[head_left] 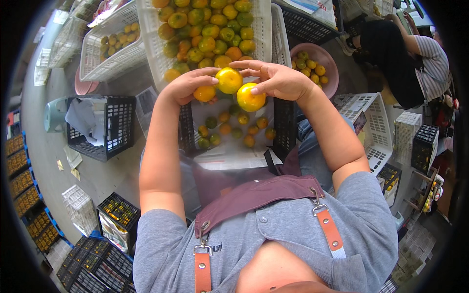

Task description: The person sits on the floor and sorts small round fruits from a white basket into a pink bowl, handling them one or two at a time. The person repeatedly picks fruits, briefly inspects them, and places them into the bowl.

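My left hand (188, 84) curls around a yellow-orange mandarin (204, 94). Its thumb touches a second, upper mandarin (229, 81), and fingers of my right hand (284, 81) reach over that fruit; which hand bears it I cannot tell. Between the right thumb and fingers I hold a larger-looking mandarin (251, 98). Just beyond my hands, a white plastic crate (262, 33) is filled with green and orange mandarins (207, 44). Below them stands a black crate (284, 126) lined with pale sheeting, where several mandarins (224, 128) lie apart. Part of each palm is hidden.
To the right, a pink basin (331, 69) holds mandarins. A white crate (113, 64) with fruit stands at upper left, above a black crate (121, 126) containing paper. Another white crate (379, 132) is beside my right arm. A seated person (399, 62) is at upper right.
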